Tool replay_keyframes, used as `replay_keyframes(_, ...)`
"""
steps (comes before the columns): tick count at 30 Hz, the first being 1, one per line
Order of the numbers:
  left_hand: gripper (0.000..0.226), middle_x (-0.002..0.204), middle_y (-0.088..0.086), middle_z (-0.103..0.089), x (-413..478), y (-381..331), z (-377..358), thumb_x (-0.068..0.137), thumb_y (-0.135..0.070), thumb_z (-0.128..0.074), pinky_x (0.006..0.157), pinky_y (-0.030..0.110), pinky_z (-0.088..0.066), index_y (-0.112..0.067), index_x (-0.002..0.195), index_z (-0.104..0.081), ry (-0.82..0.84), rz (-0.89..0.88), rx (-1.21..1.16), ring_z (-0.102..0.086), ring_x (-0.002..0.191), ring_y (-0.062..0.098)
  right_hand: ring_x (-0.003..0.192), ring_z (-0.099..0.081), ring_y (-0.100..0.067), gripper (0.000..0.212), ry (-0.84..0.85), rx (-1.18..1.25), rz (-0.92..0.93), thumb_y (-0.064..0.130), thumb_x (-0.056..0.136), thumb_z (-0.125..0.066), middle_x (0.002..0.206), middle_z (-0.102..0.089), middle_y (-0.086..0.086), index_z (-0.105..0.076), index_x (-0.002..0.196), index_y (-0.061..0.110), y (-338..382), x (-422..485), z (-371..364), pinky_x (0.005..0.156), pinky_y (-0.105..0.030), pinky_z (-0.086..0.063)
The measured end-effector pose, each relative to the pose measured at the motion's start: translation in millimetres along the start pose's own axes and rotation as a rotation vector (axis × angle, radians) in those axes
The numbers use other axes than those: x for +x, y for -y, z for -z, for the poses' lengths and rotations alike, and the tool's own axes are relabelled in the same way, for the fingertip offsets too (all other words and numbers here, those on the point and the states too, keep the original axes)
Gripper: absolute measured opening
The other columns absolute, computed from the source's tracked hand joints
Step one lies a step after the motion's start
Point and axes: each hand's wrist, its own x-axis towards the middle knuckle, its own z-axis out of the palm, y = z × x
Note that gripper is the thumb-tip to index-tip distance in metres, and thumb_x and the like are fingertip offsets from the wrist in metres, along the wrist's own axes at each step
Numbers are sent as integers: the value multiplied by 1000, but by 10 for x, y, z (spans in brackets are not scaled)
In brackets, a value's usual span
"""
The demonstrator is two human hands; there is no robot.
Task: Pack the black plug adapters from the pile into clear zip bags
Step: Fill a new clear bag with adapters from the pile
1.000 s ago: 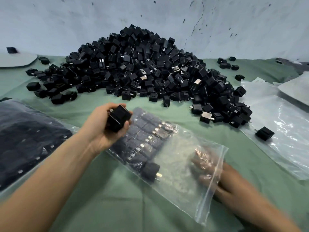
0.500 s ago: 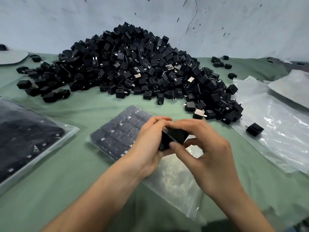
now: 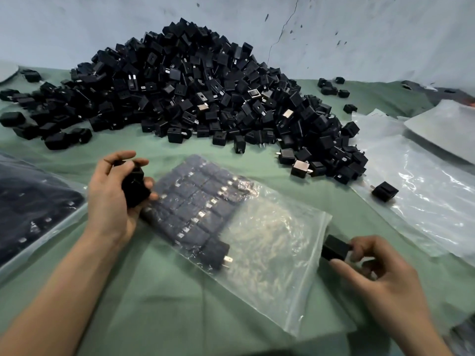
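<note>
A big pile of black plug adapters (image 3: 195, 93) fills the back of the green cloth. A clear zip bag (image 3: 270, 247) lies in front of me, its far-left half packed with rows of adapters (image 3: 195, 204). My left hand (image 3: 110, 199) grips a few black adapters (image 3: 135, 186) just left of the bag's packed end. My right hand (image 3: 372, 271) pinches a single black adapter (image 3: 334, 249) at the bag's open right edge.
A filled bag of adapters (image 3: 30, 211) lies at the left. Empty clear bags (image 3: 421, 191) are spread at the right with one loose adapter (image 3: 384, 192) on them. Stray adapters (image 3: 331, 89) lie behind the pile. A pale wall (image 3: 359, 34) stands close behind.
Half a second ago both hands met over the bag around one adapter. Now they have parted: the left went back left with its adapters, the right carried one adapter to the bag's opening.
</note>
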Motion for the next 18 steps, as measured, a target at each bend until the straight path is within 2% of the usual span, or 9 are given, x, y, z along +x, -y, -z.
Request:
replay_keyframes(3, 19, 92, 3, -64, -14, 6, 3, 89, -15, -48, 45, 24, -45, -25, 88, -63, 33, -21, -14, -55, 54, 13, 71, -56, -8, 37, 36, 18, 95, 2, 60, -84, 88, -60, 10, -52, 57, 19, 53, -41, -177, 60, -9, -41)
replay_keyframes(5, 20, 93, 3, -63, -25, 11, 2, 91, -13, -46, 45, 24, -45, -24, 89, -62, 46, -21, -21, -54, 54, 13, 70, -57, -10, 36, 64, 29, 128, 5, 59, -86, 83, -60, 7, -54, 52, 20, 104, -34, -306, 58, -12, -44)
replay_keyframes(7, 21, 93, 4, -63, -41, 11, 3, 93, -12, -45, 45, 23, -45, -24, 89, -62, 51, -16, -35, -53, 54, 12, 74, -60, -6, 22, 118, -14, 162, 11, 58, -88, 83, -63, 9, -67, 62, 17, 154, -22, -424, 63, -12, -44)
replay_keyframes(9, 21, 92, 4, -63, -53, 7, 6, 93, -11, -44, 45, 22, -44, -23, 89, -62, 53, -15, -39, -53, 53, 12, 87, -62, -1, 22, 187, 1, 157, 22, 58, -89, 92, -67, 14, -73, 72, 27, 190, -22, -479, 74, -10, -44)
replay_keyframes(11, 21, 91, 4, -63, -60, 14, 9, 93, -11, -44, 44, 22, -44, -22, 89, -61, 50, -13, -42, -52, 52, 12, 97, -61, 0, 19, 254, 39, 196, 31, 61, -86, 104, -66, 21, -75, 76, 33, 186, -17, -484, 83, -11, -44)
replay_keyframes(14, 18, 91, 3, -64, -59, 27, 12, 91, -13, -46, 44, 22, -44, -22, 90, -61, 67, -12, -41, -53, 53, 12, 106, -60, 1, 26, 390, 64, 269, 37, 70, -75, 109, -68, 17, -74, 96, 35, 179, 4, -417, 91, -15, -45)
replay_keyframes(18, 18, 92, 3, -64, -58, 30, 12, 89, -14, -47, 44, 23, -44, -24, 89, -62, 84, -3, -40, -53, 53, 12, 123, -49, -2, 30, 524, -84, 310, 48, 81, -64, 128, -57, 13, -71, 109, 37, 221, 82, -369, 102, -24, -41)
